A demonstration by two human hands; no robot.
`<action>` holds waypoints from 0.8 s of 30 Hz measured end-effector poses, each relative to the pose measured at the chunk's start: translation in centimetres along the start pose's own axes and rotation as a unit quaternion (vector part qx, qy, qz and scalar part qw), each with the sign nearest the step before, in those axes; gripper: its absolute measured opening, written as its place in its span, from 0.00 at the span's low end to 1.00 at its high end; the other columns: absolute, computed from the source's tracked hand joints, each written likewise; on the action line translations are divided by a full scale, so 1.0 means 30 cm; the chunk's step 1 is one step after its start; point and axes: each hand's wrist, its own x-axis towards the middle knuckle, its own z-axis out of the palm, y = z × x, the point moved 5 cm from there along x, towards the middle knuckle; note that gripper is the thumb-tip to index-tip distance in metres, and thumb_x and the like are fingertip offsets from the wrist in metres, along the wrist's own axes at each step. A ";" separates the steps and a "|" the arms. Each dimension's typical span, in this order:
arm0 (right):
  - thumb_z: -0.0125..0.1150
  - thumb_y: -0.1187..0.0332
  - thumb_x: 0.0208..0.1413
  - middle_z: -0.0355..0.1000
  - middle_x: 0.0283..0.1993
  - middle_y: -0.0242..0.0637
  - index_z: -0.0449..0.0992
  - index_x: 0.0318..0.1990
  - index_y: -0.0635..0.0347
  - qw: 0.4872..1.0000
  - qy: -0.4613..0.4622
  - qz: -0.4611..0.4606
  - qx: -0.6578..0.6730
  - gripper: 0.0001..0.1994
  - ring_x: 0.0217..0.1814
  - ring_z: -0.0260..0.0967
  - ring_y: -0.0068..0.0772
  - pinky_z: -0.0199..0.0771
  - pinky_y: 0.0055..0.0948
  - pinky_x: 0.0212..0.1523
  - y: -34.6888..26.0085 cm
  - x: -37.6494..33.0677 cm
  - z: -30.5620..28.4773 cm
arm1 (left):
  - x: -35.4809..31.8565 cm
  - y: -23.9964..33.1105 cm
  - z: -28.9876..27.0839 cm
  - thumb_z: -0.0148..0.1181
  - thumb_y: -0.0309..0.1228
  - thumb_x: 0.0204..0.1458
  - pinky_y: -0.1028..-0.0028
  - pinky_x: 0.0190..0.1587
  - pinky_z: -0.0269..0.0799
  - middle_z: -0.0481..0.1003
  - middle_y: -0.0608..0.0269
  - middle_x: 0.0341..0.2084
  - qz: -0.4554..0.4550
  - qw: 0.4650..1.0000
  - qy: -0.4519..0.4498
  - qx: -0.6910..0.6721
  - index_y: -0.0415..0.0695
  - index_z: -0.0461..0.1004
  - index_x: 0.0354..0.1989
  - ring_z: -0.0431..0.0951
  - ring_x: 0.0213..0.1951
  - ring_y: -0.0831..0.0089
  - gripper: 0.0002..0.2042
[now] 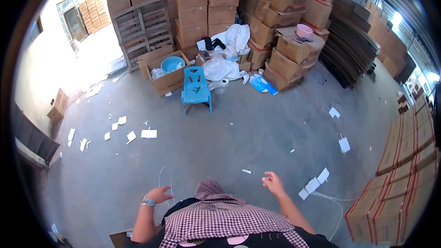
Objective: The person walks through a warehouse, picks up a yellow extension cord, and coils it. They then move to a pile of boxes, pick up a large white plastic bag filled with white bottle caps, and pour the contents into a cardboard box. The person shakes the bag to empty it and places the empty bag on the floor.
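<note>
My left hand (159, 194), with a bracelet at its wrist, is out in front of my body at the left. Its thumb and fingers are apart. A thin pale cord loop (166, 167) shows right beside its fingers; I see no firm grip on it. My right hand (274, 183) is raised over the grey floor at the right, fingers slightly bent and apart, holding nothing. A small white scrap (246, 171) lies on the floor to its left. The checked apron (220, 222) covers my front between the arms.
A blue plastic chair (196, 89) stands ahead, by an open carton (167, 82) holding a blue basin (172, 63). Stacked cartons (193, 14) rise behind, with a wooden pallet (142, 27) leaning there. Strapped cartons (390, 197) stand at right. White pieces (149, 133) litter the floor.
</note>
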 end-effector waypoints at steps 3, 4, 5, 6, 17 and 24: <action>0.59 0.68 0.53 0.73 0.36 0.38 0.67 0.51 0.62 0.998 -0.004 -0.068 -0.016 0.19 0.32 0.73 0.26 0.70 0.25 0.36 -0.201 0.409 -0.037 | 0.140 -0.251 -0.126 0.59 0.54 0.45 0.61 0.53 0.66 0.72 0.48 0.48 -0.091 0.981 0.148 -0.087 0.47 0.64 0.58 0.71 0.51 0.53 0.34; 0.59 0.68 0.53 0.73 0.36 0.37 0.67 0.51 0.62 0.996 -0.008 -0.088 -0.028 0.19 0.32 0.72 0.25 0.70 0.25 0.36 -0.246 0.537 -0.023 | 0.206 -0.305 -0.159 0.60 0.54 0.45 0.61 0.53 0.67 0.72 0.48 0.48 -0.137 0.982 0.109 -0.069 0.46 0.64 0.58 0.71 0.51 0.53 0.34; 0.59 0.69 0.53 0.73 0.36 0.38 0.66 0.52 0.62 0.998 0.002 -0.063 -0.030 0.19 0.32 0.72 0.26 0.71 0.25 0.36 -0.281 0.656 -0.013 | 0.274 -0.355 -0.215 0.61 0.53 0.44 0.61 0.52 0.67 0.72 0.47 0.48 -0.181 0.980 0.069 -0.049 0.46 0.65 0.57 0.71 0.51 0.53 0.34; 0.59 0.69 0.52 0.73 0.36 0.38 0.66 0.52 0.62 0.999 0.013 -0.040 -0.032 0.19 0.32 0.72 0.26 0.71 0.25 0.36 -0.315 0.771 -0.008 | 0.341 -0.410 -0.272 0.62 0.52 0.44 0.61 0.52 0.67 0.72 0.47 0.48 -0.223 0.974 0.029 -0.028 0.45 0.65 0.57 0.71 0.51 0.53 0.34; 0.61 0.65 0.52 0.74 0.34 0.37 0.67 0.50 0.60 0.990 -0.130 0.035 -0.047 0.19 0.30 0.72 0.26 0.70 0.26 0.30 -0.807 1.859 0.282 | 1.343 0.147 -1.482 0.60 0.36 0.50 0.64 0.49 0.69 0.72 0.51 0.48 0.013 0.968 0.168 -0.186 0.42 0.65 0.55 0.73 0.49 0.57 0.24; 0.60 0.63 0.52 0.74 0.33 0.34 0.68 0.46 0.58 0.958 -0.170 0.227 0.038 0.16 0.27 0.70 0.23 0.70 0.25 0.28 -0.862 2.796 0.385 | 1.806 0.160 -1.729 0.64 0.31 0.46 0.65 0.47 0.69 0.73 0.52 0.44 -0.088 0.951 0.271 -0.119 0.43 0.66 0.55 0.74 0.43 0.60 0.25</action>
